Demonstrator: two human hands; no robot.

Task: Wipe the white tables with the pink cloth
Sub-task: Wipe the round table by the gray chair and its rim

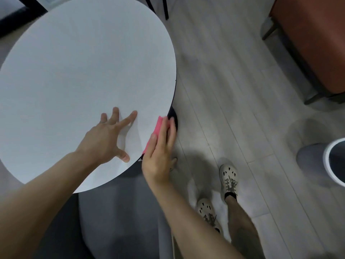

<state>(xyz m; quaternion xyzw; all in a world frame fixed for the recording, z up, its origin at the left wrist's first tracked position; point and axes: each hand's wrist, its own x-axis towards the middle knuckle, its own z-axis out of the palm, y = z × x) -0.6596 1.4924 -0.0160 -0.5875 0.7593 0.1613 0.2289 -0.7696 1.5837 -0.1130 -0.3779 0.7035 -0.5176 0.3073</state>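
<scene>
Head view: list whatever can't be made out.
pink cloth: mostly covered by the right hand; only a strip shows at the rim.
white table: left side cut by the frame; base mostly hidden under its top.
white round container: cut by the right edge.

Pale grey plank floor (233,90) with a rust-brown seat (313,43) at upper right and a grey chair (121,212) below.

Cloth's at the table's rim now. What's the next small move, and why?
Probably slide the right hand and the pink cloth further along the rim of the round white table: the cloth sits pressed at the edge, and the left hand braces the top.
</scene>
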